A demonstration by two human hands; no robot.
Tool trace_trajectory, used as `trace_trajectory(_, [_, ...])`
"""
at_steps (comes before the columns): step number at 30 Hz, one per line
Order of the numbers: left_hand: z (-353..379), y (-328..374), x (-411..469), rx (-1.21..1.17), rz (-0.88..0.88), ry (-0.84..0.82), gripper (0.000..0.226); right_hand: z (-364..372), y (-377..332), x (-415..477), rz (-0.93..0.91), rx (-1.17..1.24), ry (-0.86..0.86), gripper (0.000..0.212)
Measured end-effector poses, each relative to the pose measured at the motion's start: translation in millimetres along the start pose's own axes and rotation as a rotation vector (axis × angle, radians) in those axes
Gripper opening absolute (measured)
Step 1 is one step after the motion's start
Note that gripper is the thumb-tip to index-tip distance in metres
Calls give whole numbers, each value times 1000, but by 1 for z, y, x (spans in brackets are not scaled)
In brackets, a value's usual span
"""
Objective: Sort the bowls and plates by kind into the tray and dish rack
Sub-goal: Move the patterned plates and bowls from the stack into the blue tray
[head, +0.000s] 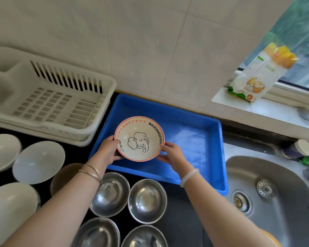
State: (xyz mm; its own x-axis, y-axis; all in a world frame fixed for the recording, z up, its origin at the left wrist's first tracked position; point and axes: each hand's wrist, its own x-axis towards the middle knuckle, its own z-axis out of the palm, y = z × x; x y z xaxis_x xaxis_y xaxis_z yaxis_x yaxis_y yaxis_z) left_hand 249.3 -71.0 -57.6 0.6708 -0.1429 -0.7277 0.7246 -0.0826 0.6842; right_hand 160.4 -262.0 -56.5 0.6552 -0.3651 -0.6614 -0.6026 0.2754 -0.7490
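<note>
Pale wall tiles [150, 41] rise behind a dark counter [175, 229]. Looking down from my head, I see the elephant bowl [139, 139], which I hold over the near-left part of the blue tray [194, 139]. My left hand [108, 150] grips its left rim and my right hand [171, 155] its right rim, with my fingers curled round the edge.

To do this well I should keep the bowl level and lower it toward the tray's corner so that later bowls fit beside it. I should let go with both hands only once its foot sits flat. Whether the foot already touches the tray floor I cannot tell, because the bowl hides its own underside.

Left of my grip and a little beyond it stands the white dish rack [61, 107], its far left end cut off. Nearer me than the grip lie steel bowls [147, 200], the lowest cropped by the frame. Left of them are white plates [38, 162], blurred enough that they may be shallow bowls. A brown dish [64, 172] is half hidden under my left forearm. Right of my grip lies the sink [268, 193].
</note>
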Motion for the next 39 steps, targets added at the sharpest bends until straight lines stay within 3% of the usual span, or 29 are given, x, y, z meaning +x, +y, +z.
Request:
trace_trajectory(2, [-2, -1, -2, 11, -77, -36, 36, -4, 4, -6, 49, 130, -99, 32])
trace_trajectory(5, [-4, -2, -4, -60, -125, -47, 46, -3, 10, -8, 56, 268, -99, 34])
trace_trajectory(11, [-1, -7, 2, -310, -39, -6, 36, 14, 1, 3, 27, 381, -40, 27])
trace_trajectory(24, [11, 1, 18, -445, 84, 11, 36, 39, -21, 29, 3, 361, 17, 29])
trace_trajectory(33, [19, 3, 14, -417, 118, 102, 37, 34, -24, 24, 11, 293, -64, 36])
trace_trajectory(39, [34, -13, -14, -268, 208, 144, 29, 19, -15, 4, -82, 146, -58, 33])
